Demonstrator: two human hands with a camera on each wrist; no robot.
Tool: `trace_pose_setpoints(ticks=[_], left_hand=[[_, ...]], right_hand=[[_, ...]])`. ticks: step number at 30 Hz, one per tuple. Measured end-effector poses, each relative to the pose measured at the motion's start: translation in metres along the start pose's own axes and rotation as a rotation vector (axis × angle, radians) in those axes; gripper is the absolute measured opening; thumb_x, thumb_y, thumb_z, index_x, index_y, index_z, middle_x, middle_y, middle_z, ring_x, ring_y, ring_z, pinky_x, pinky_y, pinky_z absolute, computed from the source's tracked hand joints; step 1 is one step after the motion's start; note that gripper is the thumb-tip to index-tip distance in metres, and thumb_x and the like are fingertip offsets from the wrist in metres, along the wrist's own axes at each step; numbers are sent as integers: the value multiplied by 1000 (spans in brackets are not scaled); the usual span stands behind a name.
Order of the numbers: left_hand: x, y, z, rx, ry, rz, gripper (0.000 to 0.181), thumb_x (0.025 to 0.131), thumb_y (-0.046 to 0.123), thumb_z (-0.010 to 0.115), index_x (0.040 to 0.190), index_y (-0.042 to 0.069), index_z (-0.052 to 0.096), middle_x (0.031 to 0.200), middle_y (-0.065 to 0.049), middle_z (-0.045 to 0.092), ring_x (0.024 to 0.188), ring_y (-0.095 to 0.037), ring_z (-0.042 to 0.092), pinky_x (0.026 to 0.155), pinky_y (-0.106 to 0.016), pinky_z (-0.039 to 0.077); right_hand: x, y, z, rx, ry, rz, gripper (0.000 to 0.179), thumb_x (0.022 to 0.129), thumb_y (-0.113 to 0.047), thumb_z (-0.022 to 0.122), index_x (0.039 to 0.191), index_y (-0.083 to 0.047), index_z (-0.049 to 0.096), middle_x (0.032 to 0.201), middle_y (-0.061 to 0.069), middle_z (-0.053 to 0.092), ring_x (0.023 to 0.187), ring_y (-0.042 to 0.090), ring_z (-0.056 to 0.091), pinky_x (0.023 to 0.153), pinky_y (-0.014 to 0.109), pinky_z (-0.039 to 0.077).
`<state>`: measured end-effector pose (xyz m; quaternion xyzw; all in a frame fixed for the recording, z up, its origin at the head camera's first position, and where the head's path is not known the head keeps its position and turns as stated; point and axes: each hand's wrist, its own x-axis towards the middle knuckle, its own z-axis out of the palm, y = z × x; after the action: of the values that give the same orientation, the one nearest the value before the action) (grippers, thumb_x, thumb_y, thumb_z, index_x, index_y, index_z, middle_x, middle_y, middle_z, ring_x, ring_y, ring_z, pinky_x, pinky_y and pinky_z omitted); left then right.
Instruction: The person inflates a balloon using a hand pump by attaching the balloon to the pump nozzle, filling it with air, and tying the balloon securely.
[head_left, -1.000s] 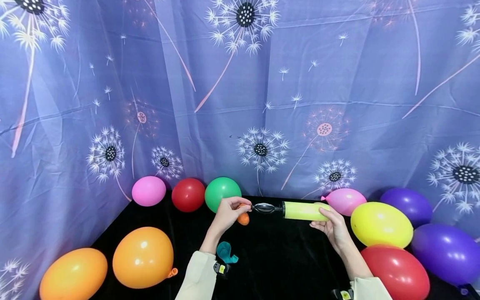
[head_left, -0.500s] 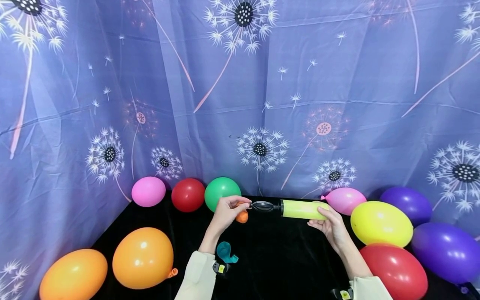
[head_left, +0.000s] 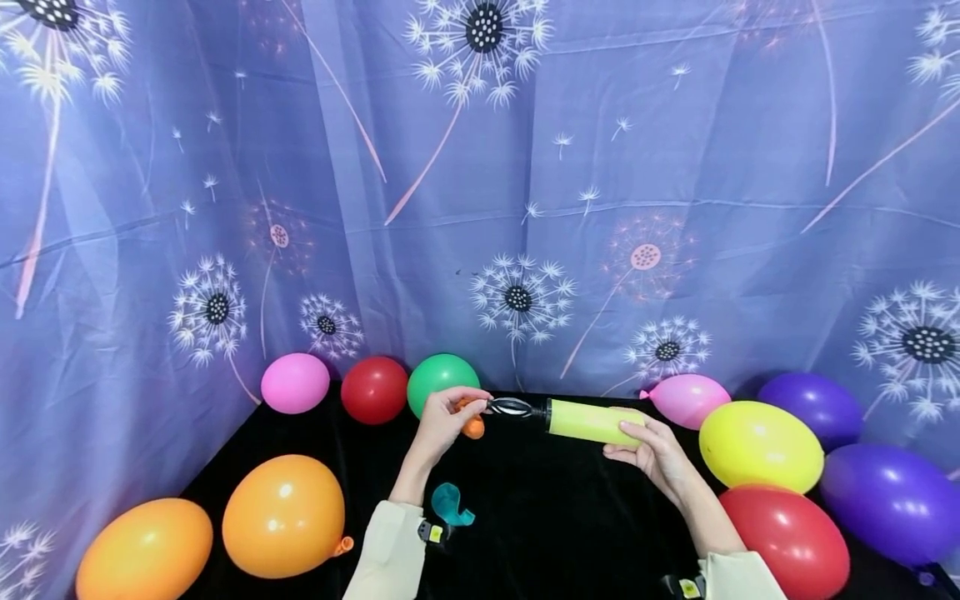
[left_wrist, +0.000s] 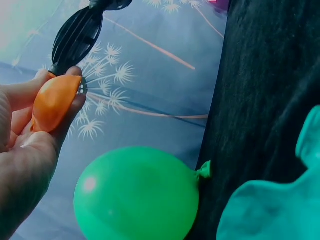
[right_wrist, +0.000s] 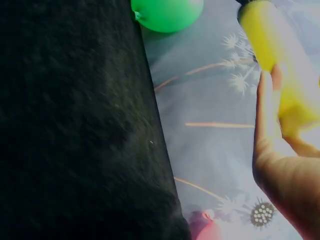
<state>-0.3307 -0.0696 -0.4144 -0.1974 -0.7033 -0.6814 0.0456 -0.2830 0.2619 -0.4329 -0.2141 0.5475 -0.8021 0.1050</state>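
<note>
At the centre of the frame, a limp orange balloon (left_wrist: 52,107) hangs by the black nozzle (head_left: 512,407) of a yellow-green pump (head_left: 592,423). The left hand (head_left: 441,421) pinches the balloon between thumb and fingers at the nozzle's tip, probably to keep its mouth seated there, though the join is hidden. The right hand (head_left: 658,457), its fingers and thumb curled around the barrel's far end, holds the pump nearly level, seemingly to keep it in line with the balloon. Below them, a limp teal balloon (head_left: 452,505) lies on the black surface (head_left: 555,533). Inflated balloons (head_left: 761,448) line the left, back and right, perhaps to leave working room in the middle. No brand or lettering is readable; any marks on the wrist bands' (head_left: 431,532) yellow patches are too small to make out.
</note>
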Motion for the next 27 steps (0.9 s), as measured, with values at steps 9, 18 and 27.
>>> trace_pose_setpoints(ticks=[9,18,27], left_hand=[[4,0,-9,-167,62,-14,43,90,-3,64,129,-13,50,100,-18,73,74,-6,71,75,-21,58],[5,-4,7,-426,311,-188,56,92,18,67,136,-3,40,94,3,66,71,-7,69,76,-24,58],[-3,3,16,-617,196,-341,40,99,44,52,68,18,54,74,5,60,74,-15,62,88,-36,54]], right_hand=[[2,-1,0,-136,-284,215,35,102,-4,40,126,-22,57,106,4,64,84,9,70,76,23,59],[6,9,16,-131,-285,168,32,100,-3,42,124,-19,55,105,4,58,88,10,70,78,24,59],[8,13,26,-140,-299,142,31,100,-3,42,125,-17,53,102,3,60,84,9,69,74,22,59]])
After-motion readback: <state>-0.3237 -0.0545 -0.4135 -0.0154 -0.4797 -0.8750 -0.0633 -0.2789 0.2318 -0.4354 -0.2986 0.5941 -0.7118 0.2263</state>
